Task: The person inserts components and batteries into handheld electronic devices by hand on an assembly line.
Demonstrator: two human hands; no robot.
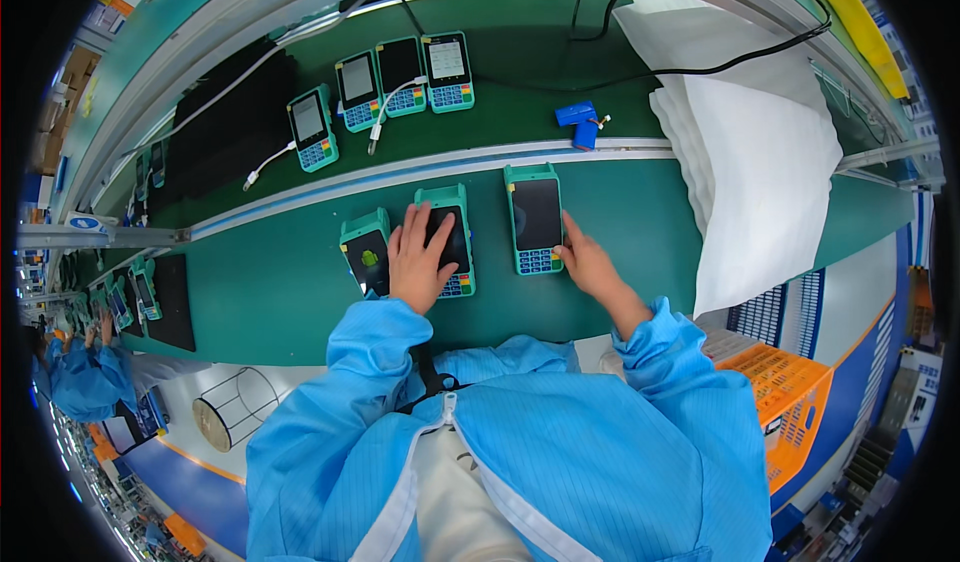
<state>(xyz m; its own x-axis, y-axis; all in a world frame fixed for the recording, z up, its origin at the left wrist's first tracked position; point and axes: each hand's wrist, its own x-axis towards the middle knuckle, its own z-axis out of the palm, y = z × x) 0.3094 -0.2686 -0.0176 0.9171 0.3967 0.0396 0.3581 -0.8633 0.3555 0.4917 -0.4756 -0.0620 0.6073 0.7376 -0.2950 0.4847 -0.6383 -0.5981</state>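
Observation:
My left hand (418,262) lies with its fingers spread over the middle card payment terminal (459,224), covering part of its dark screen. Left of it, partly under the same hand, a second terminal (368,254) shows a small green figure on its black screen. A third terminal (537,212), teal-framed with a dark screen and blue keys, lies farther right. My right hand (593,265) is at that one's lower right edge, index finger stretched along its side and thumb by the keypad. The remaining fingers of the right hand are curled and partly hidden.
Several terminals (358,90) stand on the raised back shelf, with white cable plugs (377,134) among them. Two blue battery packs (577,114) lie nearby. White foam sheets (755,152) overhang the bench's right side. An orange crate (785,392) and a wire-framed stool (236,408) stand below. Another person (88,377) works far left.

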